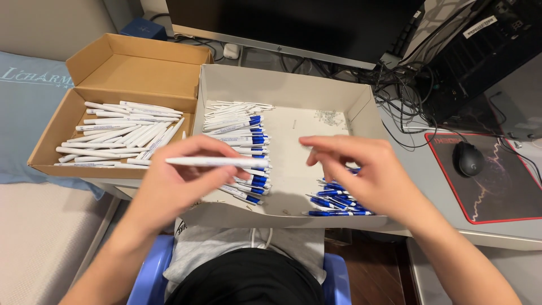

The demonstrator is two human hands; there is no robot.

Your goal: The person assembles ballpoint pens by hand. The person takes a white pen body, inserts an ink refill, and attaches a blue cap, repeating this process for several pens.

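white pen barrel [217, 162] level in pinching left hand [175, 181]; right hand [367, 169] loosely open, empty, over blue parts [336, 197]

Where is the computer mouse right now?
The black mouse sits at the right of the head view, on the red-edged mouse pad, beside the white tray.

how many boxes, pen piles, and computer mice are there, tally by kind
cardboard boxes: 2 (brown box, white box)
pen piles: 3 (white barrels, white-and-blue pens, blue parts)
computer mice: 1 (black mouse)
total: 6
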